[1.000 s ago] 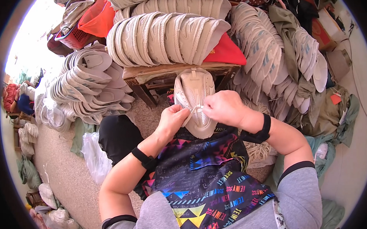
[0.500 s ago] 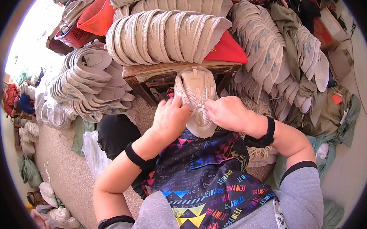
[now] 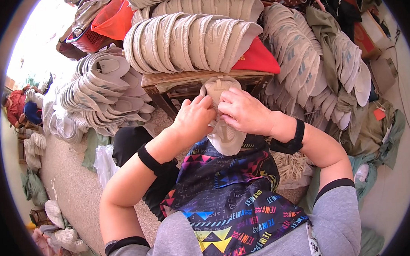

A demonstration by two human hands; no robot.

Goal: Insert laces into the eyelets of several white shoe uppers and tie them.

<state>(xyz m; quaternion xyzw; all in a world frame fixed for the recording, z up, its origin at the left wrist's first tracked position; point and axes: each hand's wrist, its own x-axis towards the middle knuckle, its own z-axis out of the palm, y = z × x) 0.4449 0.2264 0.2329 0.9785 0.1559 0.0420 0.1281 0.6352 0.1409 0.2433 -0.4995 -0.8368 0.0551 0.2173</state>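
Note:
A beige shoe upper point(image 3: 228, 143) rests on my apron-covered lap, its pale toe towards me and its heel end against a wooden bench point(image 3: 176, 79). My left hand point(image 3: 194, 114) is closed on the upper's left edge, fingers bent inward. My right hand point(image 3: 244, 109) lies across the upper's middle with thumb and fingertips pinched together. The fingertips of both hands almost meet over the lacing area. Whatever the right fingers pinch is hidden, and my hands cover much of the upper's middle. Beside my right knee lies a bundle of cream laces point(image 3: 291, 163).
On the bench sits a nested row of beige uppers point(image 3: 184, 43) beside a red cloth point(image 3: 256, 56). More stacked uppers stand left point(image 3: 95, 86) and right point(image 3: 292, 48). A clear plastic bag point(image 3: 106, 163) lies left of my knee. A person in red point(image 3: 18, 107) is at far left.
My right hand has moved up and inward across the upper, covering the lace that showed before. The left hand stays at the left edge. The view has shifted slightly.

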